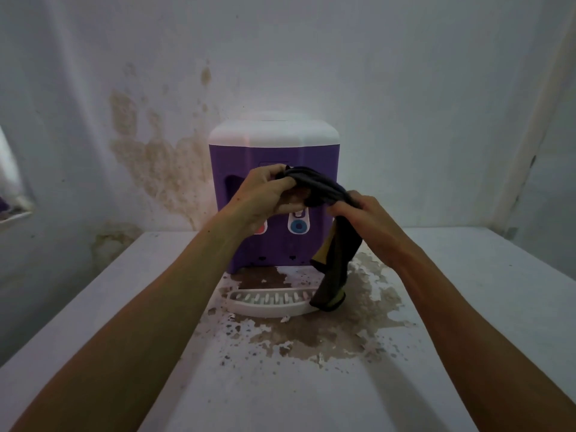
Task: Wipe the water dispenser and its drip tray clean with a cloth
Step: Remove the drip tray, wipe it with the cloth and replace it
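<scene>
A purple water dispenser (pixel 311 157) with a white top stands against the back wall, with a blue tap button (pixel 298 226) on its front. Its white slotted drip tray (pixel 265 302) lies on the counter in front of it. Both hands hold a dark cloth (pixel 324 190) in front of the dispenser. My left hand (pixel 265 198) grips one bunched end. My right hand (pixel 361 216) grips the other part, and the cloth's free end (pixel 333 275) hangs down over the tray's right end. The red tap button is mostly hidden behind my left hand.
The white counter (pixel 467 307) has a brown patch of peeled, stained surface (pixel 311 335) around and in front of the tray. The wall (pixel 149 151) behind carries brown damp stains at the left. A pale object (pixel 12 182) shows at the far left edge.
</scene>
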Demonstrator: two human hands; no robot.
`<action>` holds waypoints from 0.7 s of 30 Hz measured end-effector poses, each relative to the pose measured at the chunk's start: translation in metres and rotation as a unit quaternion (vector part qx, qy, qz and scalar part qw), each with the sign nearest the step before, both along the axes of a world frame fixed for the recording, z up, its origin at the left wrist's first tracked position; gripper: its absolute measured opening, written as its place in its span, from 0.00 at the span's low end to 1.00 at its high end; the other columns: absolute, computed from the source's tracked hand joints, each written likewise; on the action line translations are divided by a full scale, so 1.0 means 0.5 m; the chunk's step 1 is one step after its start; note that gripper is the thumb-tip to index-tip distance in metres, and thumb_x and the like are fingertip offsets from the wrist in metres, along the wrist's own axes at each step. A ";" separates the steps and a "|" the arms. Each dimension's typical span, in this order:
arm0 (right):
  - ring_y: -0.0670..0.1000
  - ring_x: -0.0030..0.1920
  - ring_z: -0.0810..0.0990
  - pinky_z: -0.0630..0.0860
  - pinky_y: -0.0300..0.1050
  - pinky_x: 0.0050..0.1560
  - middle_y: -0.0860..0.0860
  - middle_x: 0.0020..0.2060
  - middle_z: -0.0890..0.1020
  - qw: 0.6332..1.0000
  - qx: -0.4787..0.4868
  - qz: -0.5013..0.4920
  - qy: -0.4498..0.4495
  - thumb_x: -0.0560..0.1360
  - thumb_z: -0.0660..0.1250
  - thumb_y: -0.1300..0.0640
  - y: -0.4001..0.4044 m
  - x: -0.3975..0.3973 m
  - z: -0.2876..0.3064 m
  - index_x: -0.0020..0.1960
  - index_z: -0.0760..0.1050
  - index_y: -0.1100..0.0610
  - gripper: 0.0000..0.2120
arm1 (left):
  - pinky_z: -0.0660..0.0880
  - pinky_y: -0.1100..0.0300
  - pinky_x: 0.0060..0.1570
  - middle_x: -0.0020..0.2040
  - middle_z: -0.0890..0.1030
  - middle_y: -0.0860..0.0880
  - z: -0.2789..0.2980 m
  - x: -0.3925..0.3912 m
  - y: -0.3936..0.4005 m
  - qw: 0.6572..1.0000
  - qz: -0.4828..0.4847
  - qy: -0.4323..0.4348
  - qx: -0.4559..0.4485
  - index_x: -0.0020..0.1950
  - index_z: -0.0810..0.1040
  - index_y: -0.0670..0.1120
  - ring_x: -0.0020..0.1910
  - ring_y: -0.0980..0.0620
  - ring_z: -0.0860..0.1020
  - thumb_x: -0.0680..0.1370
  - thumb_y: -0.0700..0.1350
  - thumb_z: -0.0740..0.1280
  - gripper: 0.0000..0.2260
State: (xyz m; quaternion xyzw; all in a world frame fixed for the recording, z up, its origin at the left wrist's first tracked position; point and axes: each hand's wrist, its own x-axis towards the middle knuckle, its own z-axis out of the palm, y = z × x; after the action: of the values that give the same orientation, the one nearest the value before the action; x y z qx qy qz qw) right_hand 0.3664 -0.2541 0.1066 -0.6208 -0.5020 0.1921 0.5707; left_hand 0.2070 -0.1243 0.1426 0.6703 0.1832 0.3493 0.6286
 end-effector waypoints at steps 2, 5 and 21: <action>0.59 0.43 0.80 0.76 0.58 0.52 0.62 0.42 0.82 0.995 0.049 0.005 0.092 0.74 0.71 0.55 -0.006 0.009 -0.003 0.49 0.83 0.59 0.08 | 0.84 0.54 0.48 0.54 0.85 0.38 -0.024 -0.013 0.003 0.999 0.000 0.035 0.026 0.63 0.79 0.39 0.53 0.44 0.86 0.82 0.38 0.66 0.10; 0.60 0.44 0.80 0.76 0.58 0.54 0.59 0.40 0.82 0.974 0.094 0.004 0.206 0.75 0.72 0.57 -0.012 0.007 -0.015 0.46 0.84 0.60 0.06 | 0.84 0.53 0.47 0.52 0.85 0.38 -0.077 -0.013 -0.017 0.996 -0.022 0.081 0.037 0.62 0.82 0.41 0.52 0.43 0.85 0.81 0.40 0.69 0.11; 0.56 0.39 0.83 0.78 0.49 0.40 0.58 0.43 0.84 0.985 -0.093 -0.097 0.107 0.81 0.55 0.35 -0.030 0.009 -0.135 0.51 0.79 0.55 0.25 | 0.79 0.55 0.59 0.57 0.83 0.52 -0.291 -0.021 0.019 0.873 0.017 0.339 0.349 0.64 0.82 0.50 0.54 0.57 0.81 0.72 0.59 0.77 0.24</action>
State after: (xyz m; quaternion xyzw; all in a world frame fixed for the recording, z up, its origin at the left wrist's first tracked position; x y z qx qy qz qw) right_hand 0.3708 -0.2692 0.0390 -0.6927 -0.3548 0.2468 0.5774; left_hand 0.1964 -0.1146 -0.0029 0.9202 0.2626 0.1526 0.2469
